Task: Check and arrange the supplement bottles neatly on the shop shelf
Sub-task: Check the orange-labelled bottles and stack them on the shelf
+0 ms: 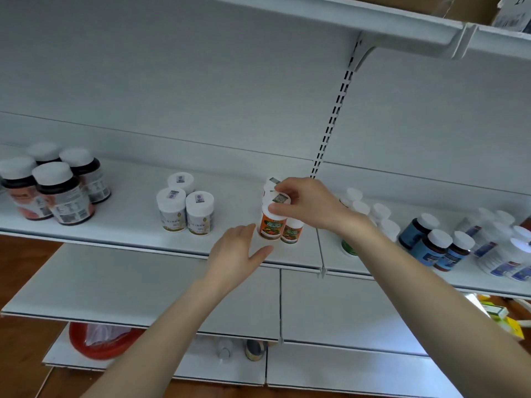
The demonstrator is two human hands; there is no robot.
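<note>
**Item:** orange-labelled supplement bottle [270, 226], front left of a small cluster of like bottles on the white shelf [129, 222], near the front edge and just left of the panel joint. A twin bottle [291, 232] touches its right side; one more white cap [272, 181] shows behind.

**Step in hand (judged):** squaring this bottle with its neighbours.

**Handling advice:**
- Turn it by the cap until the label faces front.
- Keep it upright.
- Seat it flush beside the twin, without nudging the rear row.
- Slide it rather than lift it, since a tall, narrow bottle probably tips easily.

**Right hand [304, 205]:** reaches in from the right, palm down. Thumb and fingers are clamped round the bottle's cap. Whether the base rests on the board cannot be told.

**Left hand [238, 251]:** holds nothing. Fingers are straight and spread, and the thumb points toward the bottle's foot. It sits just beside the bottle at the shelf lip, well placed to steady it.

**Adjacent stock:** three cream-labelled bottles [186, 208] to the left; blue-labelled bottles [431, 242] to the right.
</note>
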